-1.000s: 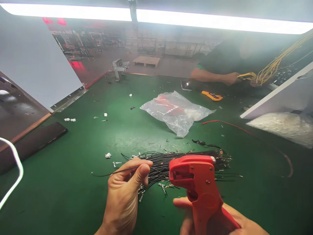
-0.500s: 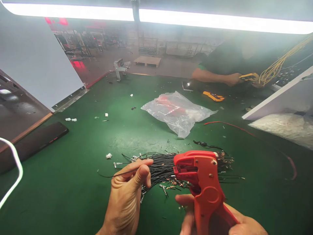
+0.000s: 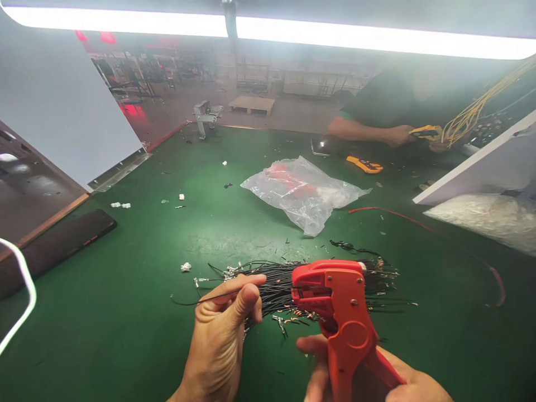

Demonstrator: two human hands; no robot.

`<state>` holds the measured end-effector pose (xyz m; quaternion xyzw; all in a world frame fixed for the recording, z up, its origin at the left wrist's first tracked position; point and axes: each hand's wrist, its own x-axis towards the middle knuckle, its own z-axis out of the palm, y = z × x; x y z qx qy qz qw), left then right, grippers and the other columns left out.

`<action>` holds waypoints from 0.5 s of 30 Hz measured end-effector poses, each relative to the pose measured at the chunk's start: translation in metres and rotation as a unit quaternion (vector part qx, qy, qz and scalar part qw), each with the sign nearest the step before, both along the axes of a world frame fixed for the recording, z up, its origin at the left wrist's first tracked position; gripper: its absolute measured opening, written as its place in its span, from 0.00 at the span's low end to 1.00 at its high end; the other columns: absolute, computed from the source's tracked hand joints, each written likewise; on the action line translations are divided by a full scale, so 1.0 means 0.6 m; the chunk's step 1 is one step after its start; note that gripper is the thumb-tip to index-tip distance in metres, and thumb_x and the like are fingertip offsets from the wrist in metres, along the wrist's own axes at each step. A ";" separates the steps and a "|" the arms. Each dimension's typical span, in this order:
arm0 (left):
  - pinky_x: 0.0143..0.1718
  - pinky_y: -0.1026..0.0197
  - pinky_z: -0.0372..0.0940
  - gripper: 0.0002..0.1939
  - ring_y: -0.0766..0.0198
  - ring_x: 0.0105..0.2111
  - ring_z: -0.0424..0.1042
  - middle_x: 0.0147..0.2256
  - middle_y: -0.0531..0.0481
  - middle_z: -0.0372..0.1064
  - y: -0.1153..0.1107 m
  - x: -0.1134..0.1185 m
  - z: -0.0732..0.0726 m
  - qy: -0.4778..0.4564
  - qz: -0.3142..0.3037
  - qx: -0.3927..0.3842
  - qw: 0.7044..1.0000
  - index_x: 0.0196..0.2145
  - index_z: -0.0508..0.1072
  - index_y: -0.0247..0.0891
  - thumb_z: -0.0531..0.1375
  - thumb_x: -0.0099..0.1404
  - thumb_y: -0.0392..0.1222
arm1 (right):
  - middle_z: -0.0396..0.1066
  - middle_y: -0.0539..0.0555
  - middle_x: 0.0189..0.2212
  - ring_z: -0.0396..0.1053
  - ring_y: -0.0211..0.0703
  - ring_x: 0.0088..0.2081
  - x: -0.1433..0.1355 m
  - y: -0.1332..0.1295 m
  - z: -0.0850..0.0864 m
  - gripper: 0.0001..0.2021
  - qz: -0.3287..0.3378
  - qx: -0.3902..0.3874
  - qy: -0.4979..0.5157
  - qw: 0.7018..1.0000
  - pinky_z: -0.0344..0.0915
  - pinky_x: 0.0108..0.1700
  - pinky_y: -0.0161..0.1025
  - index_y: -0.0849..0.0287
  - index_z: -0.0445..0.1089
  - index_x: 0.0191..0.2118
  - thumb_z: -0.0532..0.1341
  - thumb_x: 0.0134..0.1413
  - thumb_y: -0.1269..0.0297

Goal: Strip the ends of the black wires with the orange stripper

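Note:
Between thumb and fingers, my left hand (image 3: 226,321) pinches a thin black wire (image 3: 184,303), whose tail sticks out to the left. My right hand (image 3: 402,374) is wrapped round the handles of a red wire stripper (image 3: 349,329), its jaws facing left towards my left hand. Behind both hands lies a bundle of black wires (image 3: 276,285) with metal terminals at its left end. Copper-coloured scraps (image 3: 293,320) are scattered just in front of the bundle.
A clear plastic bag (image 3: 304,190) with red and white contents lies mid-table. Beyond it are a yellow-orange tool (image 3: 364,164) and a phone (image 3: 320,147). Another person's hand (image 3: 400,135) holds a yellow tool at the back right. A dark case (image 3: 62,245) lies left.
The red stripper and my right hand have shifted slightly left, closer to my left hand. My left hand has moved a little to the right with the wire.

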<state>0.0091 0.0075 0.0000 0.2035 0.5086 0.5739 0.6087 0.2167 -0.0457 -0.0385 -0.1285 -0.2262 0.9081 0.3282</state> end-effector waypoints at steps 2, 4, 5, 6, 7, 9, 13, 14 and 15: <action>0.29 0.69 0.58 0.23 0.75 0.19 0.60 0.14 0.57 0.63 -0.001 0.000 -0.001 -0.005 -0.001 0.003 1.000 0.25 0.84 0.42 0.78 0.34 0.60 | 0.79 0.60 0.51 0.77 0.50 0.51 0.001 0.000 -0.002 0.36 0.000 0.001 0.003 1.000 0.64 0.56 0.46 0.58 0.66 0.63 0.70 0.45 0.59; 0.30 0.69 0.58 0.23 0.75 0.20 0.60 0.14 0.57 0.63 -0.003 -0.001 -0.003 -0.007 -0.004 0.011 1.000 0.25 0.84 0.42 0.78 0.36 0.59 | 0.79 0.60 0.51 0.77 0.49 0.51 0.000 0.000 -0.005 0.36 0.000 0.007 0.006 1.000 0.64 0.55 0.45 0.57 0.66 0.63 0.69 0.46 0.59; 0.30 0.69 0.58 0.22 0.75 0.20 0.61 0.14 0.57 0.63 -0.005 -0.002 -0.003 -0.008 -0.010 0.015 1.000 0.26 0.84 0.42 0.77 0.37 0.59 | 0.79 0.59 0.51 0.77 0.48 0.51 -0.001 0.000 -0.006 0.36 0.001 0.009 0.006 1.000 0.64 0.55 0.45 0.57 0.67 0.63 0.70 0.46 0.58; 0.30 0.69 0.58 0.22 0.75 0.20 0.61 0.14 0.57 0.63 -0.006 -0.002 -0.004 -0.007 -0.015 0.018 1.000 0.26 0.84 0.42 0.77 0.37 0.59 | 0.80 0.59 0.50 0.77 0.48 0.51 -0.001 0.000 -0.007 0.36 0.002 0.011 0.004 1.000 0.64 0.54 0.45 0.57 0.67 0.63 0.70 0.45 0.58; 0.29 0.69 0.57 0.21 0.75 0.19 0.60 0.14 0.56 0.63 -0.007 -0.003 -0.005 -0.008 -0.021 0.021 1.000 0.25 0.84 0.42 0.77 0.38 0.59 | 0.80 0.59 0.50 0.77 0.49 0.50 -0.001 0.000 -0.007 0.36 0.003 0.010 -0.002 1.000 0.64 0.54 0.46 0.57 0.67 0.62 0.70 0.45 0.57; 0.29 0.69 0.57 0.21 0.75 0.19 0.60 0.13 0.56 0.63 -0.008 -0.003 -0.004 -0.007 -0.029 0.024 0.999 0.25 0.84 0.42 0.77 0.38 0.59 | 0.80 0.60 0.49 0.77 0.51 0.50 0.001 0.000 -0.007 0.37 0.004 0.005 -0.018 1.000 0.64 0.55 0.48 0.57 0.67 0.62 0.70 0.44 0.56; 0.28 0.69 0.57 0.20 0.75 0.19 0.60 0.13 0.56 0.63 -0.006 -0.003 -0.002 0.001 -0.030 0.030 0.999 0.24 0.83 0.42 0.77 0.39 0.58 | 0.80 0.59 0.49 0.77 0.51 0.48 0.007 0.001 -0.002 0.36 0.014 -0.004 -0.040 0.999 0.65 0.51 0.45 0.58 0.68 0.62 0.71 0.45 0.57; 0.27 0.69 0.56 0.19 0.75 0.18 0.60 0.14 0.56 0.63 -0.005 -0.003 -0.001 0.005 -0.030 0.033 0.999 0.24 0.83 0.42 0.77 0.40 0.57 | 0.80 0.59 0.49 0.77 0.49 0.48 0.009 0.002 -0.001 0.35 0.019 -0.001 -0.038 0.999 0.65 0.50 0.43 0.58 0.68 0.62 0.70 0.46 0.57; 0.26 0.70 0.56 0.18 0.75 0.18 0.59 0.14 0.57 0.63 -0.004 -0.003 -0.001 0.011 -0.032 0.036 0.999 0.23 0.83 0.41 0.77 0.41 0.56 | 0.79 0.59 0.49 0.77 0.46 0.47 0.010 0.002 0.000 0.34 0.023 0.003 -0.032 0.999 0.65 0.49 0.40 0.58 0.67 0.62 0.70 0.48 0.58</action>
